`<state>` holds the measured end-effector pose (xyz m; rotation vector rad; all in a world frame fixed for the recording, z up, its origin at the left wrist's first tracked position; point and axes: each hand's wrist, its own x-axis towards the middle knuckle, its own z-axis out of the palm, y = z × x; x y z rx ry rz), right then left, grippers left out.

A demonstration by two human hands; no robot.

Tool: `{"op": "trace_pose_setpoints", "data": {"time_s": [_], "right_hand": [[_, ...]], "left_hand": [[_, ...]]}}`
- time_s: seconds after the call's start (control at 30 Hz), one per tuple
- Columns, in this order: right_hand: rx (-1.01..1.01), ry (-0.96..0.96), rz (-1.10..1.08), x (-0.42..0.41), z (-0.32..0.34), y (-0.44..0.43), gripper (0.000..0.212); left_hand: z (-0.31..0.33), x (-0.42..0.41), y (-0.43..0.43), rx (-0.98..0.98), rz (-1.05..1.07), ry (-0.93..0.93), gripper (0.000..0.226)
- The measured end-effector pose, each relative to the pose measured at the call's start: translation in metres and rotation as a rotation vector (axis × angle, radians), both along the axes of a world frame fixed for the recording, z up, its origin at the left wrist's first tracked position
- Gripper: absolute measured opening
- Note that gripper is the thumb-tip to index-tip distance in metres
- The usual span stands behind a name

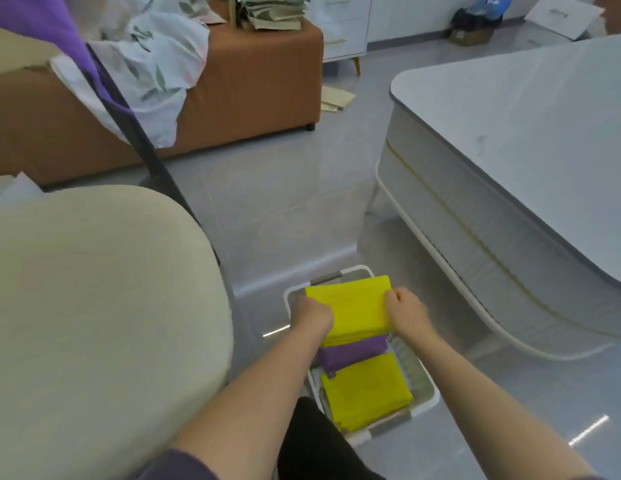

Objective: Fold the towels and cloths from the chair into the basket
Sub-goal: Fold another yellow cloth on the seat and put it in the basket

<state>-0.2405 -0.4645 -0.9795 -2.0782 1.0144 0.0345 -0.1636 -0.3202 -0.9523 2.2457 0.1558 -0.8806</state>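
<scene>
Holding item: one folded yellow towel (350, 306), a flat rectangle with squared edges and layered folds showing along its near side, bright and unwrinkled on top. Position: over the far end of the white basket (435, 398), which stands on the grey floor (285, 202); whether the towel already rests on the contents cannot be told. Grip: left hand (311, 311) clasps the towel's left edge, right hand (408, 308) clasps its right edge, fingers curled round the fabric on both sides. Basket contents: one folded purple cloth (352, 351) in the middle, partly under the held towel's near edge; one second yellow towel (366, 389), folded flat, at the near end. Progress, by judgement: at least two pieces stowed, a third being set in, so the work looks well advanced. Remaining: the beige chair (94, 289) stands just left of the basket; a pale scrap shows past its far edge, too little to identify. Surroundings: purple fabric (42, 19) hanging at upper left; brown sofa (250, 81) bearing a leaf-print sheet (153, 71); white table (527, 133) to the right.
</scene>
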Motion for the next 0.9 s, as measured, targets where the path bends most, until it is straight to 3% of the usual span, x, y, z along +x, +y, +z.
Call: {"op": "trace_pose_setpoints", "data": {"time_s": [0.17, 0.27, 0.43, 0.5, 0.57, 0.77, 0.9], "right_hand": [[0.190, 0.014, 0.046, 0.033, -0.046, -0.011, 0.025], [0.164, -0.025, 0.023, 0.050, -0.072, -0.016, 0.027], [0.058, -0.128, 0.050, 0.063, -0.108, -0.012, 0.018], [0.021, -0.094, 0.056, 0.064, -0.119, -0.012, 0.009], [-0.023, -0.031, 0.056, 0.068, -0.127, -0.012, 0.015], [-0.167, 0.260, 0.047, 0.080, -0.135, -0.009, 0.033], [-0.236, 0.308, 0.074, 0.084, -0.133, -0.003, 0.034]], "left_hand": [[-0.050, 0.026, -0.026, -0.016, 0.241, 0.036, 0.034], [-0.078, 0.035, -0.037, -0.034, 0.360, -0.021, 0.023], [-0.118, 0.042, -0.042, -0.046, 0.452, -0.124, 0.030], [-0.129, 0.040, -0.040, -0.013, 0.398, -0.121, 0.040], [-0.137, 0.038, -0.038, 0.035, 0.347, -0.086, 0.046], [-0.142, 0.044, -0.047, 0.197, 0.344, 0.062, 0.042], [-0.146, 0.048, -0.048, 0.203, 0.362, -0.006, 0.039]]}}
